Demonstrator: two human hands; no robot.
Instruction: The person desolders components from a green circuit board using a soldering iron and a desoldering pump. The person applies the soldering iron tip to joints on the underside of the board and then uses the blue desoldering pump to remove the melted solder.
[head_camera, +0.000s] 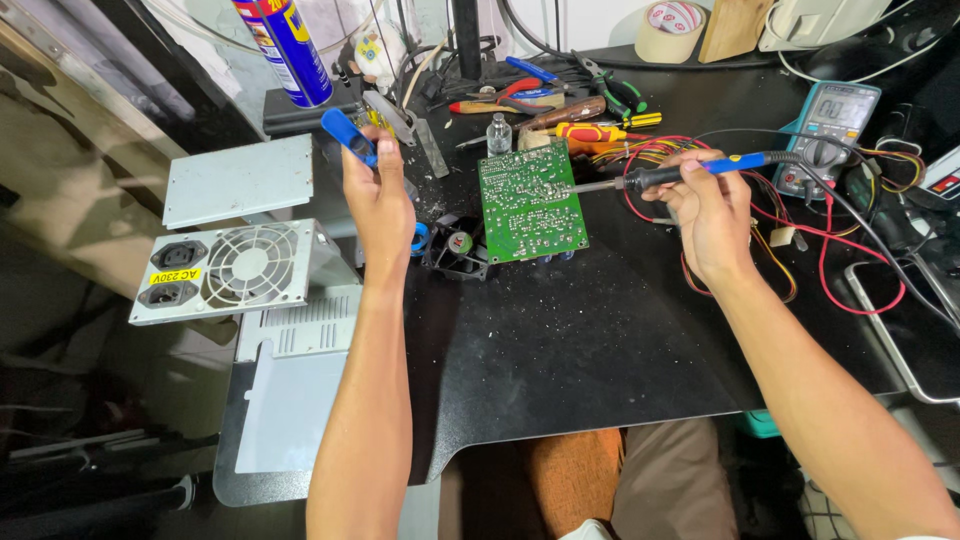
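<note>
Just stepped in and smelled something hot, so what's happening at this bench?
A person is soldering. The right hand holds a blue-handled soldering iron with its tip against the edge of a green circuit board propped on the black table. The left hand holds a blue-handled tool raised beside it. An opened power supply case sits at the left.

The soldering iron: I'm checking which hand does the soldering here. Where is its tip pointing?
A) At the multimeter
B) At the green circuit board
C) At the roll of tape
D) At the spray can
B: the right hand holds the blue-handled soldering iron with its tip reaching the right edge of the green circuit board, while the left hand holds a blue-handled tool off to the board's left.
</note>
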